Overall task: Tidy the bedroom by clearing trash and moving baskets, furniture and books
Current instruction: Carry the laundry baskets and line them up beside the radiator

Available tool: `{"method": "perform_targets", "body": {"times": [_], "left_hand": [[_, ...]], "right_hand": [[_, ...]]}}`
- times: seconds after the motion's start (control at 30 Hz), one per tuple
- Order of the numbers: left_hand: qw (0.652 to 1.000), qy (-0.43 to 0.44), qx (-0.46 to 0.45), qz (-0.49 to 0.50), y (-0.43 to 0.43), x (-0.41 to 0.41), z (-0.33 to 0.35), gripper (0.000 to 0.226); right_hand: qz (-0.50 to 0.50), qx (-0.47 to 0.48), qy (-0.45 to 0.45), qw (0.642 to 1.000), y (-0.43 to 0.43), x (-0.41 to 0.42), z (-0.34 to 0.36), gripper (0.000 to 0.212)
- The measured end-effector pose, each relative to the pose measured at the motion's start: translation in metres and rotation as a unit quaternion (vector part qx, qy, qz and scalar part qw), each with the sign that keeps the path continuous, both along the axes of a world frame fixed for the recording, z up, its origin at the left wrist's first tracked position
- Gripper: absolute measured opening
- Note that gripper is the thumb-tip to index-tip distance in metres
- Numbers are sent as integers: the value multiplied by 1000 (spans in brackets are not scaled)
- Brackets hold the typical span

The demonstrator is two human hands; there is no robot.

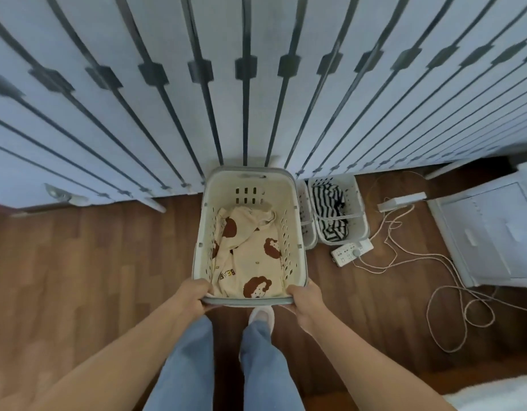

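Plastic basket [274,191]: cream walls pierced with slots under a grey rim, straight ahead of both hands, its far end just short of the panelled white doors [108,129]. Whether its base rests on the wooden floor [78,262] or hangs clear of it, I cannot tell.
Left hand [194,293]: curled over the near-left corner of the rim, fingers tucked down inside and thumb side on the outside.
Right hand [305,301]: wrapped round the near-right corner in the same way. The two hands sit apart by the width of the basket's short side.
Load: one cream garment [250,256] with brown bear prints lies crumpled on the bottom, beyond the fingers. The rest of the tub is unfilled.
Weight, as I judge it: light, a thin shell and a single soft piece of cloth.
Stiffness: the rolled rim looks rigid enough to carry from. The slotted walls would probably flex if squeezed.
Balance: held from the near end only, the far end will likely dip. The cut-out handle in the far wall, or the two long sides, would give a more level hold.
Slip: smooth plastic, but the rim's lip gives curled fingers a ledge.
Right of the right hand: a smaller white basket [355,209] holding striped cloth [330,200] stands just beside the big one, with a power strip [348,253] and loose cable [388,232] near it on the floor, then a white cabinet [487,232] farther off.
Caution: swinging right risks knocking that basket or snagging the cable.
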State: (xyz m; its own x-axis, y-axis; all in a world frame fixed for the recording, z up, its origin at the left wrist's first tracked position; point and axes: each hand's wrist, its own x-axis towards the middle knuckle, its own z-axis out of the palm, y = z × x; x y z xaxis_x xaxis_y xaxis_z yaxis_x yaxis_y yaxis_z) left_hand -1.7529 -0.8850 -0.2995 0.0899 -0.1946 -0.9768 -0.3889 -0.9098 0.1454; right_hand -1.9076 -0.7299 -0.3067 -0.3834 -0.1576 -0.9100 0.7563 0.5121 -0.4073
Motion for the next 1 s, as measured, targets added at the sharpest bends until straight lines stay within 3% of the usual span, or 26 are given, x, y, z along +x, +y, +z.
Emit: {"method": "perform_targets", "body": {"times": [0.3, 0.63, 0.87, 1.0], "left_hand": [[998, -47, -14, 50, 0, 17, -53, 22], [996, -46, -22, 80, -22, 33, -173, 37], [995, -53, -11, 84, -30, 40, -263, 21], [994, -55, 2, 91, -34, 39, -313, 24]], "right_hand": [[75, 14, -18, 997, -19, 1, -69, 34], [87, 32, -20, 995, -46, 10, -183, 30], [96, 47, -32, 994, -58, 18, -276, 27], [89, 47, -38, 994, -64, 18, -322, 31]]}}
